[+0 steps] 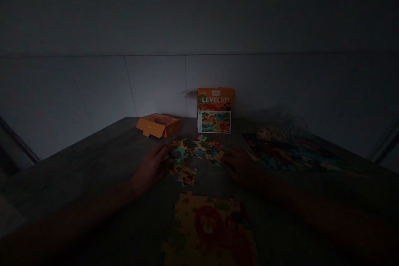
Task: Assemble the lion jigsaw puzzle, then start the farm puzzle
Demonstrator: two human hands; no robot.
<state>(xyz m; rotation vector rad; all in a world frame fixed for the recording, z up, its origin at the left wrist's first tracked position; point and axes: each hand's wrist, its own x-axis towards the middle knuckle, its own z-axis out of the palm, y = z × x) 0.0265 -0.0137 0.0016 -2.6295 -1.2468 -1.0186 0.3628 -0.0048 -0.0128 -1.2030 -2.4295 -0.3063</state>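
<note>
My left grip (153, 163) and right grip (238, 166) are at the loose puzzle pieces (202, 146). Nearer to me, a joined lion section (208, 226) lies on the bench (102, 156).

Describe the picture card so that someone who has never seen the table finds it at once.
On the table, near the wall, stands an orange box marked LEVEL UP! The card stands before its lower half, beyond the loose pieces. White-edged, it differs from that box and the flapped box to the left.
</note>
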